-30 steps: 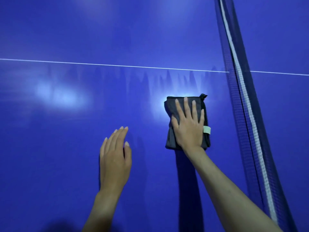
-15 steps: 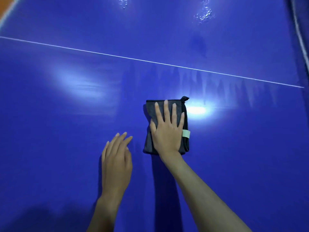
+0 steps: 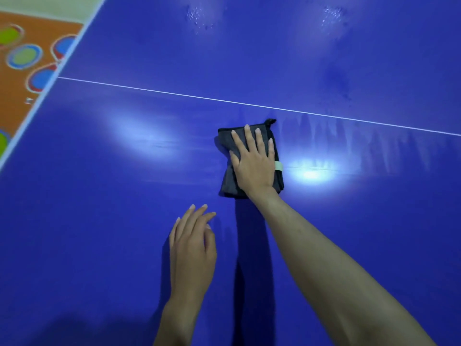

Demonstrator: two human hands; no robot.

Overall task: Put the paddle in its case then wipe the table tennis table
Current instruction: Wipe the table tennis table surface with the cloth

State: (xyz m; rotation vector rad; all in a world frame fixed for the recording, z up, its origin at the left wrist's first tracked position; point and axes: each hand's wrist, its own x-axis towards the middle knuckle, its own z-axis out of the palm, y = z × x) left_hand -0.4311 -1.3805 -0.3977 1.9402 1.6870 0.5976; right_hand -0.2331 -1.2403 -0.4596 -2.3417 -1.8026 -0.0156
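A folded dark grey cloth (image 3: 225, 182) with a small pale tag lies flat on the blue table tennis table (image 3: 99, 221), just below its white centre line (image 3: 174, 94). My right hand (image 3: 253, 161) presses on the cloth with straight, spread fingers. My left hand (image 3: 193, 248) rests flat on the bare table surface below and left of the cloth, fingers straight. Wet streaks show on the surface to the right of the cloth. No paddle or case is in view.
The table's white left edge (image 3: 50, 78) runs diagonally at the upper left. Beyond it lies an orange floor mat (image 3: 15, 96) with coloured circles. Water droplets (image 3: 199, 17) sit on the far half of the table.
My right hand has slid the cloth leftward along the table, away from the net, which has left the view. The table's left edge and floor mat have come into view.
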